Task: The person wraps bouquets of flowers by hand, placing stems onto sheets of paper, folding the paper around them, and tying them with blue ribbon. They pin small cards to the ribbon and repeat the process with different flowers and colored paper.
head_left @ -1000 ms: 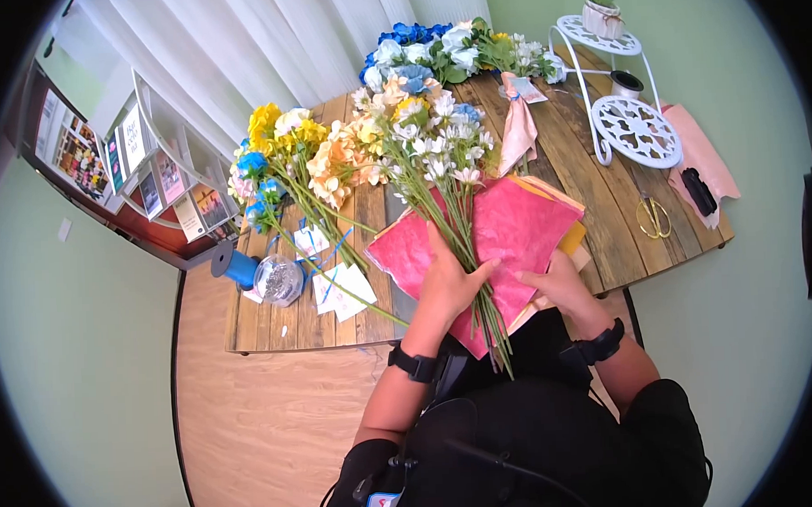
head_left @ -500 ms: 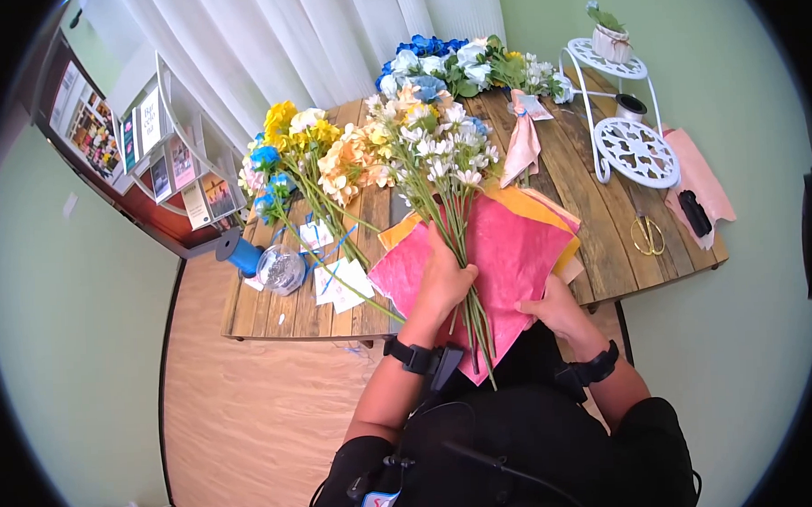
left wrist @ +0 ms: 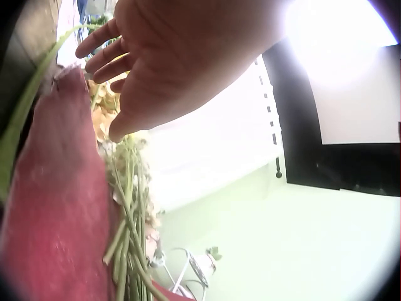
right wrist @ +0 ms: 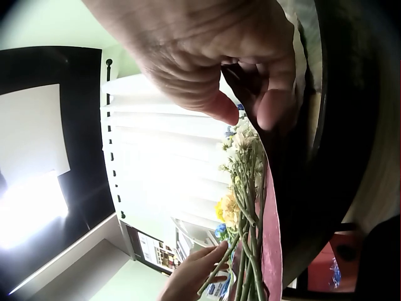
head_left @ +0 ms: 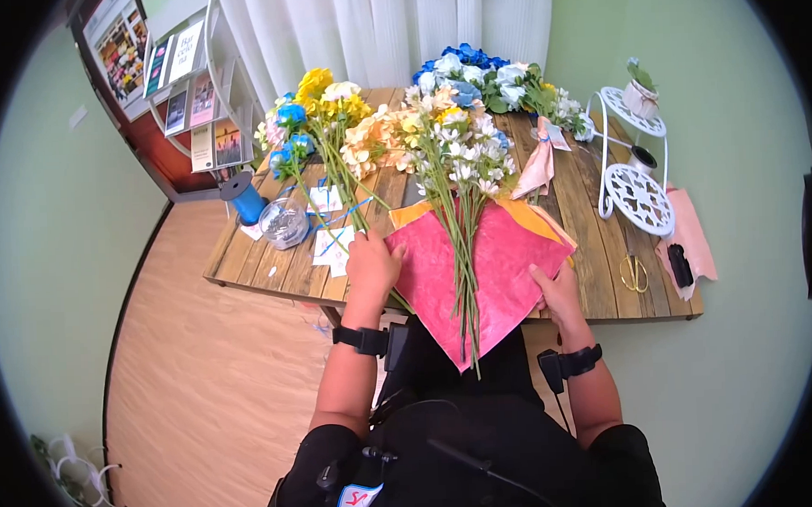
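Pink paper [head_left: 507, 272] lies at the front edge of the tabletop [head_left: 595, 281], its lower corner overhanging toward the person's lap. White flowers [head_left: 463, 153] rest on it, their green stems [head_left: 462, 274] running down the middle past that lower corner. Orange paper [head_left: 532, 217] shows beneath the pink at the top. The right hand [head_left: 559, 295] pinches the pink paper's right edge between thumb and fingers. The left hand [head_left: 373, 265] is beside the left edge, fingers extended and slightly apart; whether it touches the paper, I cannot tell. Beyond the left hand lie cards [head_left: 332, 247], a clear jar [head_left: 282, 224] and a blue ribbon spool [head_left: 247, 205]. Scissors [head_left: 634, 265] lie to the right.
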`<state>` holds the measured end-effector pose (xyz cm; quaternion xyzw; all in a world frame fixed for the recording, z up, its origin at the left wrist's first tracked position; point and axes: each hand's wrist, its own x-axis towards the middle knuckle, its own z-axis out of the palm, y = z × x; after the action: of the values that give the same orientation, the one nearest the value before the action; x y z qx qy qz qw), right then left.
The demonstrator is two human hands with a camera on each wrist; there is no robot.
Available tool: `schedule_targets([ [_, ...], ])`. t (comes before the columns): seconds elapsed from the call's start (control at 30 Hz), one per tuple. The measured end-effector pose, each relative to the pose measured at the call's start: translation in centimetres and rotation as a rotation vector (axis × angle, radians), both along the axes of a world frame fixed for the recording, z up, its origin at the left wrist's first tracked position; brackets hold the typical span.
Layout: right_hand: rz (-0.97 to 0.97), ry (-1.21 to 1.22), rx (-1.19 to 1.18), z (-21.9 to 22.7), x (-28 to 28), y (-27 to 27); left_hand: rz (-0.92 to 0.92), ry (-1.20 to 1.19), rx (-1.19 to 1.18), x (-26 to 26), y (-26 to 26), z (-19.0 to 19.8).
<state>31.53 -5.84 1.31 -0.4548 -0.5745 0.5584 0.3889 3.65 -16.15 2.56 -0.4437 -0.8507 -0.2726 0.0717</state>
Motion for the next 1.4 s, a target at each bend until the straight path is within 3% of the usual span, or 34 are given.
schedule_targets([
  [0.17,-0.023,-0.013,0.189,-0.9,-0.1,1.5,0.014,-0.216,-0.164,-2.2,0.0,0.4],
  [0.27,-0.065,-0.075,0.050,-0.5,0.1,1.6,0.007,-0.253,-0.164,-2.6,0.0,0.2],
  [0.37,-0.076,-0.054,0.202,-2.0,0.3,3.2,-0.026,-0.175,-0.084,-2.7,0.3,-0.2],
  [0.43,-0.059,0.141,0.156,-0.3,-0.5,2.4,-0.098,-0.425,-0.026,-3.1,0.8,-0.5],
  [0.57,-0.008,0.219,0.185,2.7,-2.6,1.5,-0.142,-0.567,0.163,-2.9,1.0,-0.4],
  [0.67,0.083,0.337,0.176,4.5,-5.3,0.4,-0.233,-0.719,0.353,-3.2,1.8,-2.5],
  [0.7,0.175,0.290,0.172,4.6,-6.0,0.3,-0.333,-0.884,0.468,-3.0,2.2,-3.2],
  [0.77,0.264,0.244,0.162,4.6,-8.2,0.1,-0.360,-0.913,0.474,-1.7,2.2,-1.8],
  [0.83,0.357,0.200,0.408,3.8,-11.1,-0.2,-0.440,-1.035,0.542,-0.8,2.6,-0.9],
  [0.87,0.353,0.204,0.407,2.9,-11.9,-0.1,-0.443,-1.032,0.537,-0.6,2.8,-0.6],
  [0.93,0.588,-0.035,0.566,1.6,-13.3,0.2,-0.472,-1.283,0.608,-0.2,2.9,-0.3],
  [1.13,0.685,-0.310,0.896,1.0,-13.2,-0.1,-0.403,-1.121,0.645,-0.6,3.3,-1.3],
  [1.4,0.705,-0.313,1.018,-1.0,-11.8,-0.2,-0.436,-1.152,0.597,2.4,3.8,1.6],
])
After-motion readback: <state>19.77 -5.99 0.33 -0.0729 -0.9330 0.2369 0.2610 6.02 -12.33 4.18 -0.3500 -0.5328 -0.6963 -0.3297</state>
